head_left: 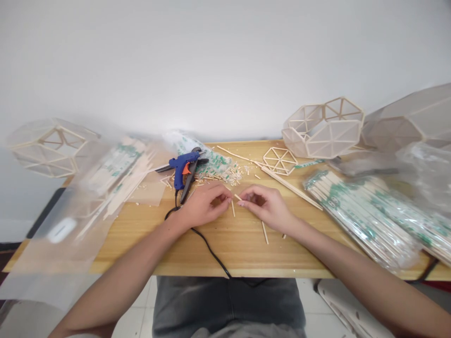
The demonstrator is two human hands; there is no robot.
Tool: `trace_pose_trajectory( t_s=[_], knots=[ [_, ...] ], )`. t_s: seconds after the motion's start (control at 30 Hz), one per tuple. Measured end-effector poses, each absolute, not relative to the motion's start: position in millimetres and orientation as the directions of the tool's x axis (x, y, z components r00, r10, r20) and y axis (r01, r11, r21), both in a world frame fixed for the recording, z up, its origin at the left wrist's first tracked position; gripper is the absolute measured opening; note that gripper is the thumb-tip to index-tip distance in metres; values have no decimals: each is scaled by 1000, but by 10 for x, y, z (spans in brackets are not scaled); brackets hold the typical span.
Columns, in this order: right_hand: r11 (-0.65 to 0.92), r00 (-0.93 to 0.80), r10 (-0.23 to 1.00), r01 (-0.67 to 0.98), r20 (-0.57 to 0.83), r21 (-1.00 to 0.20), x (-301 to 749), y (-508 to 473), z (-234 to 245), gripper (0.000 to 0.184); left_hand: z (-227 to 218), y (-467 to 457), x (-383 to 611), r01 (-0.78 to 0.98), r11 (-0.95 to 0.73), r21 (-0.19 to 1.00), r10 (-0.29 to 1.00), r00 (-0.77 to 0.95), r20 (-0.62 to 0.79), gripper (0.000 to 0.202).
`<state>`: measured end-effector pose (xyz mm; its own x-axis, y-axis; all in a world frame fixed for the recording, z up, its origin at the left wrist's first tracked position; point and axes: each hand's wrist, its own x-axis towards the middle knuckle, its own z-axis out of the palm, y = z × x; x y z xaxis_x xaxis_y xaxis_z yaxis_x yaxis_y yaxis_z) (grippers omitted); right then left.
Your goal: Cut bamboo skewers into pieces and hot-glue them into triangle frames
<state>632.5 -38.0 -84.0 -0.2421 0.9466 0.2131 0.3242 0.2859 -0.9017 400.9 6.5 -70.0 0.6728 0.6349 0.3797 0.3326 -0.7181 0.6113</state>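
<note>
Pale wood everywhere: a wooden table seen from above, w/ both bare hands meeting near its middle. Right hand had thumb & forefinger pinched on a short stick piece, its free end pointing toward the left hand. Left fingers were curled close together, tips just beside a loose stick lying on the table btwn the hands; can't tell if they gripped anything. Another offcut lay near the right wrist. Behind the left hand sat a blue glue gun, its black cable trailing off the front edge. Further back: a flat hexagon frame, a dome frame, stick packs at right. The held piece looked v. light, stiff but thin, prob. easy to snap; best pinched gently w/ fingertips near one end
</note>
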Motion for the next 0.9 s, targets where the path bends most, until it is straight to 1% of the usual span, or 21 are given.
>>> trace_pose_trajectory(
  t_s=[0.2,0.33,0.9],
  knots=[
    [254,-225,956,303,190,-918,6313,-377,-830,35,-718,73,4008,328,-717,615,637,665,389,7],
    [236,-226,959,290,173,-928,6318,-371,-835,36,-723,80,4003,330,-716,615,638,666,386,6],
    [254,-246,953,316,179,-914,6331,-375,-846,17,-709,93,3977,314,-731,606,612,696,377,8]
  ],
)
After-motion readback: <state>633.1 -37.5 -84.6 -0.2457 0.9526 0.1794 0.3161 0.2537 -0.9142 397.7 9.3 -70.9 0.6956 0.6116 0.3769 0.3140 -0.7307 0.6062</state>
